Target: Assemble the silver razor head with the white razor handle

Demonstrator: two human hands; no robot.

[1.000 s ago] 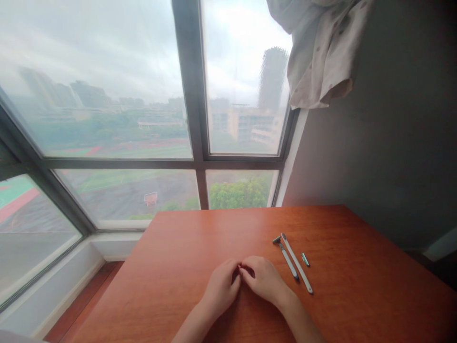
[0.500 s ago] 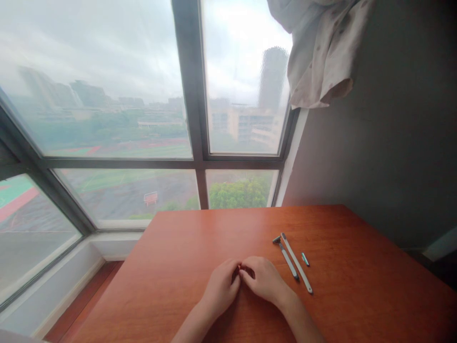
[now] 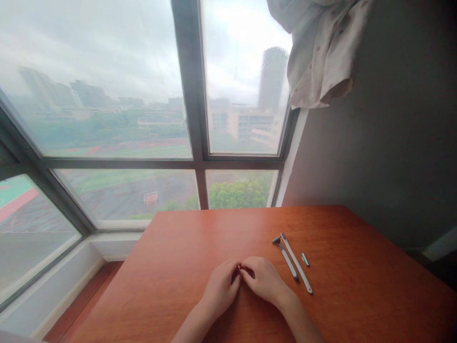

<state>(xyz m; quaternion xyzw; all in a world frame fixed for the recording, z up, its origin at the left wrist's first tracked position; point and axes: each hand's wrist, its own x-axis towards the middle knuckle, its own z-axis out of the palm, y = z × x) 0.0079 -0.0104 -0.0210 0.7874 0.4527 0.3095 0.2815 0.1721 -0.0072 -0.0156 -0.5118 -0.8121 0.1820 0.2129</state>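
My left hand [image 3: 222, 286] and my right hand [image 3: 263, 280] rest on the reddish-brown wooden table [image 3: 185, 247], fingertips meeting in the middle. Both have their fingers curled into a pinch, and whatever is between them is hidden. Just right of my right hand lie two long slim pen-like parts: a grey one [image 3: 288, 260] and a paler, longer one [image 3: 297, 263]. A small dark tip piece [image 3: 276, 239] sits at their far end. A short greenish cap-like piece [image 3: 304, 259] lies a little further right.
A large window [image 3: 143, 119] with dark frames runs behind the table, showing buildings and trees. A pale spotted cloth [image 3: 321, 52] hangs at the upper right against a grey wall [image 3: 392, 133]. A white ledge and floor lie left of the table.
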